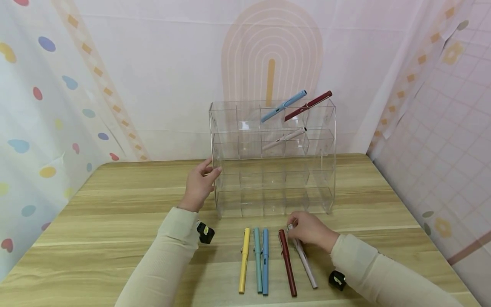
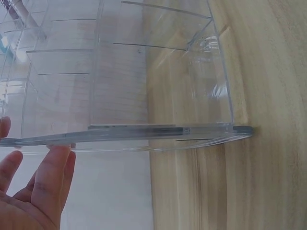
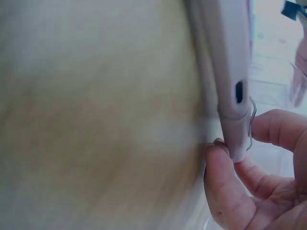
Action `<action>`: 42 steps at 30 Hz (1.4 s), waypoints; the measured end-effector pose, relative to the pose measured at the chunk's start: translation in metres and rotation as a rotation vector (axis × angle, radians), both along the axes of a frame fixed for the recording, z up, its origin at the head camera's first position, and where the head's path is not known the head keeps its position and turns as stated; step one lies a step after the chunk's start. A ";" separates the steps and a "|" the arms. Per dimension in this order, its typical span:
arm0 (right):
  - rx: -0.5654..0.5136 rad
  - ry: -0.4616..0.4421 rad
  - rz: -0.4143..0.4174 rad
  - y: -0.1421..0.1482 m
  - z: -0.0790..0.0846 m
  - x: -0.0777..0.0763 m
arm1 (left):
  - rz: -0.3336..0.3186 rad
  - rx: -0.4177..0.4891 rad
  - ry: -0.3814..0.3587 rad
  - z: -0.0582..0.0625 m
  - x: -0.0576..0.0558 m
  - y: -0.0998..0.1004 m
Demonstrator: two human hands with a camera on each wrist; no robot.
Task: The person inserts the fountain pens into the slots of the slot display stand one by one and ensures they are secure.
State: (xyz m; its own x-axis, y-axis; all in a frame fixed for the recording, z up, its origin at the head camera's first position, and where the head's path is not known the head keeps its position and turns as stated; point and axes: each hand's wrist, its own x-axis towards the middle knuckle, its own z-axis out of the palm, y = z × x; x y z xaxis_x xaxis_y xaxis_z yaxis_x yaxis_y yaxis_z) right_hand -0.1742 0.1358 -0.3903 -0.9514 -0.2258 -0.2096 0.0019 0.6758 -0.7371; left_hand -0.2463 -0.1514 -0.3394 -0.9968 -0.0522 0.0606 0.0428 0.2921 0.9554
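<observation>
My right hand [image 1: 310, 229] pinches the capped end of a pale pink pen [image 1: 305, 260] between thumb and fingers. The right wrist view shows this pen [image 3: 230, 72] close up, with its wire clip and a dark oval window in the barrel. At the left side panel of a clear acrylic pen rack [image 1: 215, 189], my left hand [image 1: 199, 183] holds the edge, thumb in front and fingers around it. Left of the held pen lie a dark red pen [image 1: 287, 262], a blue pen [image 1: 265, 262], a teal pen [image 1: 258, 260] and a yellow pen [image 1: 244, 260].
A light blue pen [image 1: 284, 106] and a dark red pen [image 1: 308, 105] lean in the rack's top tier. One tier lower leans a whitish pen [image 1: 284, 139]. The wooden table [image 1: 134, 204] meets curtains [image 1: 172, 85] at the back and sides.
</observation>
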 end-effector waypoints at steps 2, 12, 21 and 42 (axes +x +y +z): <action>-0.017 -0.004 -0.005 0.002 0.002 -0.001 | -0.001 0.012 0.000 0.000 0.000 0.000; -0.147 0.020 -0.010 0.017 0.028 -0.008 | -0.004 0.032 0.005 -0.002 0.001 0.000; -0.294 0.056 -0.100 0.032 0.057 -0.014 | -0.004 0.026 -0.016 0.000 0.002 0.002; -0.733 0.296 -0.471 0.061 0.118 -0.027 | 0.006 0.025 -0.035 0.001 0.004 0.003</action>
